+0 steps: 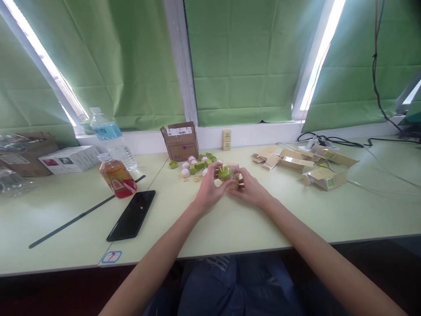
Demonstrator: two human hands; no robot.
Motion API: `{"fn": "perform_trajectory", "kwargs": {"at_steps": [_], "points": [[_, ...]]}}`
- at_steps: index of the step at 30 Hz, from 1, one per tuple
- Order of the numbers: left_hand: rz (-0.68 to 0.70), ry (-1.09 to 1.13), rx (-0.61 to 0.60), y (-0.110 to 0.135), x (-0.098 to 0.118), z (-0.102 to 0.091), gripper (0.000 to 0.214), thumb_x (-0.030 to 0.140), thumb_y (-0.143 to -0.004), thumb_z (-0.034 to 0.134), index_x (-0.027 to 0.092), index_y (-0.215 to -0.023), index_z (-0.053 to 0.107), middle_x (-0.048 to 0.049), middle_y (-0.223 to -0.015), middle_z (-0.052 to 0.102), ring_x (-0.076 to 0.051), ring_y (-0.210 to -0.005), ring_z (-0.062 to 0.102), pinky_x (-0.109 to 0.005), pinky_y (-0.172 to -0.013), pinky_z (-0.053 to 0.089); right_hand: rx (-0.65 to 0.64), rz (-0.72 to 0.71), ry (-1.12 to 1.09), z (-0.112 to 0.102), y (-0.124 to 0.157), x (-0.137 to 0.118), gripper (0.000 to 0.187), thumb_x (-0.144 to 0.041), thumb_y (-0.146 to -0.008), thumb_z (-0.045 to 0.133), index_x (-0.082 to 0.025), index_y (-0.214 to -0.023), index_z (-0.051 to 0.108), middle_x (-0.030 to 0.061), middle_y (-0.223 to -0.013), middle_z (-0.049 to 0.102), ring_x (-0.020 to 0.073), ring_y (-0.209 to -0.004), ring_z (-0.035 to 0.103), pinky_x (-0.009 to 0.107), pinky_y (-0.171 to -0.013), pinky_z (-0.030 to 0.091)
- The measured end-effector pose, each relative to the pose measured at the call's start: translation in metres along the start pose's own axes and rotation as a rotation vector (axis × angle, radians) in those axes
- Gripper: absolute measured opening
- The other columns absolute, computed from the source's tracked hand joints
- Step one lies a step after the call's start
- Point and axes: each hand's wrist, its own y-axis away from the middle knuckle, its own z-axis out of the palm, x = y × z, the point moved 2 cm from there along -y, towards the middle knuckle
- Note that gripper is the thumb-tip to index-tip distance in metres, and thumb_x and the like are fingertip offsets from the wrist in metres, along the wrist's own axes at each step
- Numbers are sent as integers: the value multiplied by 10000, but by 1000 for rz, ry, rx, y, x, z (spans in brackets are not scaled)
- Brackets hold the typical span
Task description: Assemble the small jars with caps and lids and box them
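My left hand (210,188) is closed around a small shiny green piece (224,173), its thumb and fingers on either side. Close against it, my right hand (249,187) grips a small beige cardboard box (233,184), mostly covered by the fingers. The two held things meet between my hands, above the table; whether the green piece is partly inside the box I cannot tell. Just behind my left hand lies a loose pile of green pieces (199,166), with pinkish-white round pieces (185,172) and small yellow bits (196,179) among them.
A brown carton (181,142) stands behind the pile. Two small boxes (226,140) are stacked by the wall. Opened flat boxes (297,160) and cables (345,141) lie right. Left are a phone (131,216), a drink bottle (117,176), a water bottle (110,136) and a black strip (70,223).
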Motion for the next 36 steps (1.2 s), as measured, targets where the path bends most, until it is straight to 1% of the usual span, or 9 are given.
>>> {"fn": "perform_trajectory", "kwargs": {"at_steps": [3,8,14,21,27,29,32,33,36], "points": [[-47,21,38,-3,1,1,569,360,-849,795,259,-1292,453,-73,-1164,652,-230,-1106,678,-388,-924,593,-23,43,-72,3,0,2,570,-423,-840,754,-289,-1277,413,88,-1311,596,228,-895,732,453,-805,646],[-84,22,39,-7,0,3,580,362,-831,814,258,-1283,465,-78,-1170,688,-250,-1138,685,-385,-909,582,-31,78,-152,5,1,2,550,-393,-822,768,-292,-1223,405,82,-1294,631,249,-952,745,438,-807,644],[6,-87,-124,-7,-8,-4,611,353,-849,801,259,-1321,425,-120,-1387,612,-299,-1306,611,-417,-996,523,-35,86,-309,4,2,-2,641,-365,-808,779,-306,-1272,339,115,-1430,546,245,-1021,738,450,-883,632],[-61,-142,-185,-9,-9,-8,389,343,-881,757,269,-1197,543,-48,-1283,676,-247,-1139,659,-383,-906,526,-101,57,-478,6,3,-11,692,-313,-849,745,-331,-1366,284,126,-1483,514,249,-1126,706,488,-957,605],[-64,-120,-164,-8,-14,-7,366,337,-867,771,267,-1190,612,-48,-1237,696,-240,-1086,649,-382,-864,541,-103,54,-502,7,4,-13,831,-288,-853,750,-363,-1499,233,122,-1497,501,258,-1159,695,491,-989,591],[-30,-118,-169,-7,-14,-7,303,331,-885,753,261,-1156,635,-57,-1242,697,-246,-1105,642,-397,-871,549,-107,53,-499,7,4,-12,802,-289,-856,745,-360,-1491,261,118,-1492,499,253,-1150,698,485,-987,593],[97,-116,-187,-4,-11,-7,81,307,-935,695,232,-955,673,-70,-1260,702,-262,-1216,613,-465,-1016,511,-105,61,-484,8,5,-11,762,-292,-857,740,-351,-1470,291,112,-1460,518,247,-1121,707,478,-974,599],[142,-110,-187,-4,-11,-7,92,300,-944,683,222,-897,670,-76,-1268,701,-265,-1247,604,-484,-1060,489,-104,63,-481,9,5,-11,755,-293,-857,739,-349,-1464,293,110,-1449,526,246,-1114,710,477,-968,602],[187,-65,-105,-3,-10,-7,110,315,-925,711,217,-962,679,-109,-1306,669,-265,-1263,602,-466,-1021,532,-98,67,-482,9,5,-11,746,-302,-851,744,-343,-1439,288,108,-1447,533,243,-1105,713,476,-959,608]]}}
